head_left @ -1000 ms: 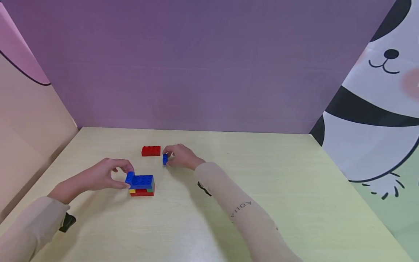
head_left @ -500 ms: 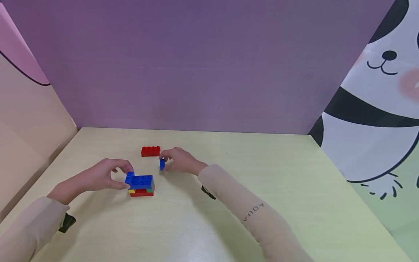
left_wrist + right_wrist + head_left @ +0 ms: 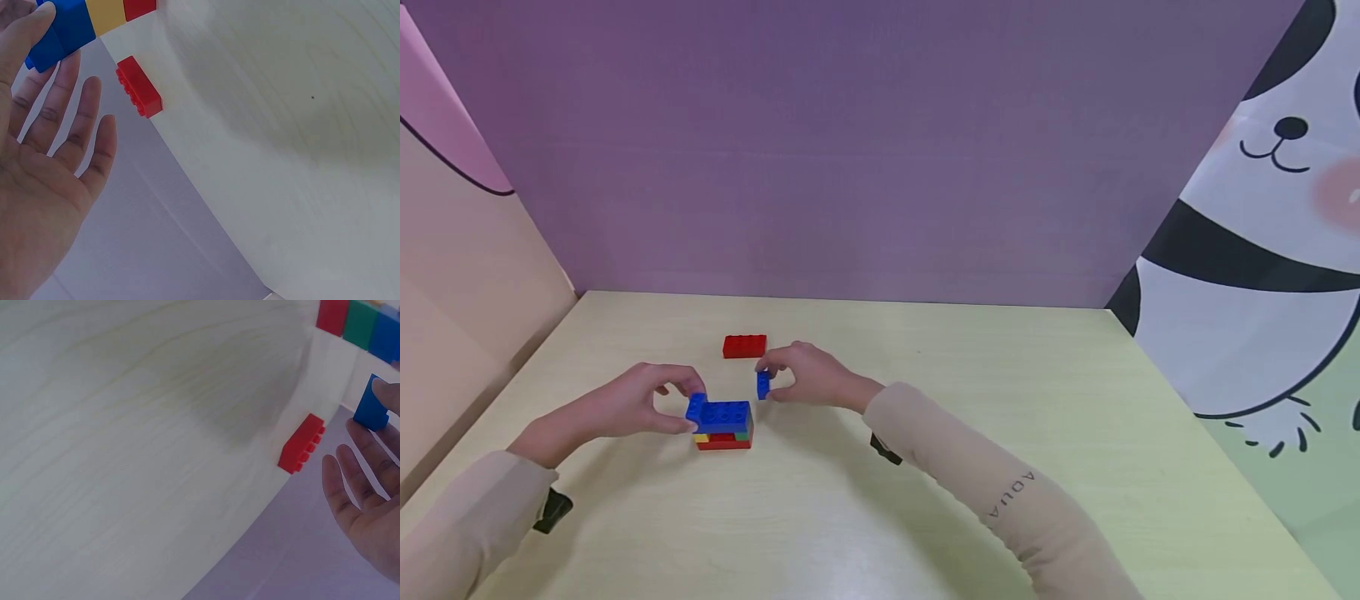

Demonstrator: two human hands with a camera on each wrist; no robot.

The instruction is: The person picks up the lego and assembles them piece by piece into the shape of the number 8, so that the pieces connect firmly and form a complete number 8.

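The two hands are apart, each pinching toy blocks over a pale wood-grain tabletop [image 3: 1150,483]. The left hand [image 3: 643,402] has its thumb and a fingertip closed on a small blue plastic block [image 3: 697,407] sitting at the left end of a multicoloured stack of plastic bricks [image 3: 724,417]; in the left wrist view its other fingers spread loosely. The stack rests on the tabletop, left of the middle: a red layer lies at the bottom, yellow, red and green show from left to right above it, and a studded long blue brick lies across them. The stack's far side is hidden from the head view.

The right hand [image 3: 816,377] pinches a second small blue plastic block [image 3: 763,386] between thumb and fingertips, just beyond the stack's right end and apart from it. Whether this block touches the tabletop I cannot tell from the head view.

Behind both, a rectangular red plastic brick [image 3: 745,347] lies loose on the tabletop, studs up, near the right hand's fingertips but free of them. Beige sleeves cover both arms, the right sleeve [image 3: 970,467] bearing dark lettering. A plain purple backdrop [image 3: 880,150] stands behind the tabletop, with a cartoon panda panel [image 3: 1262,225] at the right
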